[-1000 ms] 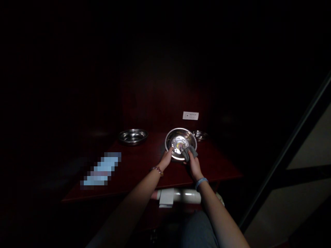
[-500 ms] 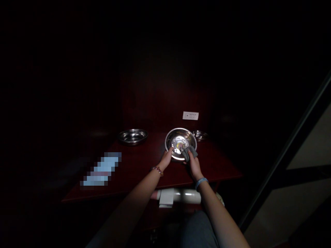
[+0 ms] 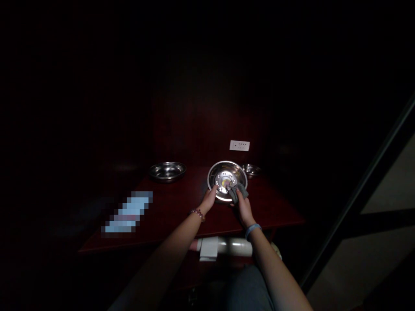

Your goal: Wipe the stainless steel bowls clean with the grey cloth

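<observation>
A shiny stainless steel basin [image 3: 241, 172] is tilted toward me above the dark red table, its inside facing me. My left hand [image 3: 209, 198] grips the lower left of its rim, thumb on the inner side. At the lower right, my right hand [image 3: 243, 207] is closed on a grey cloth [image 3: 239, 193], which lies against the rim and the inner wall. The fingers beneath the basin are mostly hidden. A yellow and pinkish patch shows on the basin's bottom; I cannot make out what it is.
On the red table [image 3: 181, 211], a wide metal basin [image 3: 167, 172] stands at the back left and a smaller metal bowl [image 3: 252, 169] at the back right. A blurred light-blue item [image 3: 129, 214] lies left. Below sits a wrapped white roll [image 3: 235, 246]. A socket panel [image 3: 239, 145] is on the wall.
</observation>
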The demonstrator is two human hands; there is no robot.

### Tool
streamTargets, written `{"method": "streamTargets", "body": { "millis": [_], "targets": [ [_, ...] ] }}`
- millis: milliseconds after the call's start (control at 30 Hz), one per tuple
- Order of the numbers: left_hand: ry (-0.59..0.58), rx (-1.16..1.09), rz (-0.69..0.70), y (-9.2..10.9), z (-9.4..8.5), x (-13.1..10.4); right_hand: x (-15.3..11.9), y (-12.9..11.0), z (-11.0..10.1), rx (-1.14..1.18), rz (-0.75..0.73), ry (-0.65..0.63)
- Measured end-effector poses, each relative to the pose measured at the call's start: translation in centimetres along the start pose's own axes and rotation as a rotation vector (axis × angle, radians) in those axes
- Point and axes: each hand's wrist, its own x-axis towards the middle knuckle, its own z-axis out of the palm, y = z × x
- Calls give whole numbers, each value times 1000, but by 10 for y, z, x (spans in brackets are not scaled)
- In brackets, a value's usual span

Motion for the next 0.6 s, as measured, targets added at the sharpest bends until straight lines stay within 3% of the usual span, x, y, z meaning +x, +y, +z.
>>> {"method": "streamTargets", "body": {
  "millis": [600],
  "targets": [
    [-6,-28,-16,4,2,-4,1,5,-3,-30,-2,4]
  ]
}}
